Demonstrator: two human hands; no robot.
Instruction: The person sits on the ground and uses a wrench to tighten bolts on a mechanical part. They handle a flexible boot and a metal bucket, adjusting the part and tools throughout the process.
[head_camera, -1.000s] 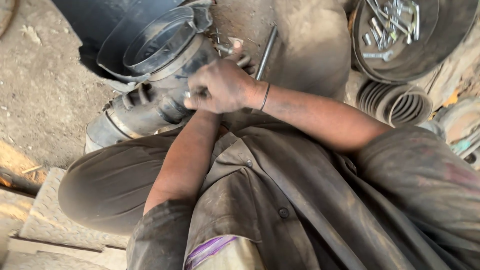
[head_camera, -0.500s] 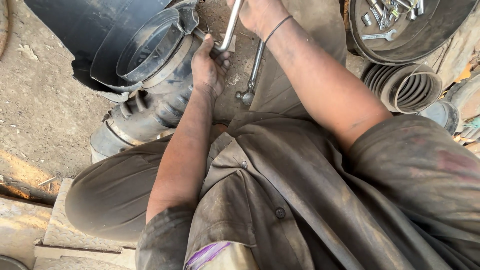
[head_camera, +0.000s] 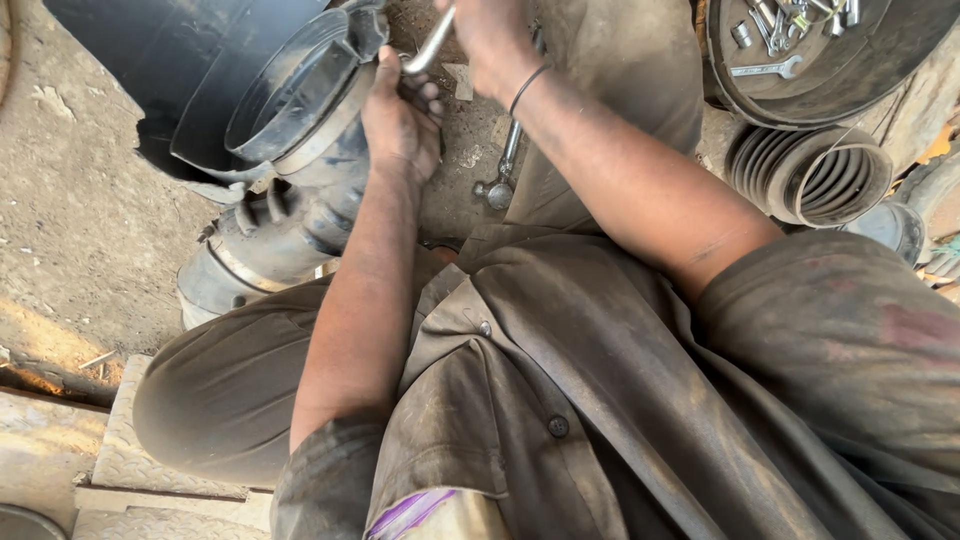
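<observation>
Ground (head_camera: 70, 200): bare packed dirt, dusty, small stones and scraps scattered. Sunlit, hard shadows. Left of and below the ground patch: pale tread-plate slab (head_camera: 130, 450), edge worn. Far right of the ground, top: round dark tray (head_camera: 900, 70) with bolts and spanners inside. Just below the tray: ribbed black bellows (head_camera: 810, 175) lying on its side. No walls or windows in view.

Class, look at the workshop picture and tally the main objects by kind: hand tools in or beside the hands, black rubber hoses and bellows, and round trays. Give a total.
Metal hand tools: 2 (wrench, socket tool)
Black rubber hoses: 2 (large hose, ribbed bellows)
Round tool trays: 1 (tray)
Total: 5
</observation>
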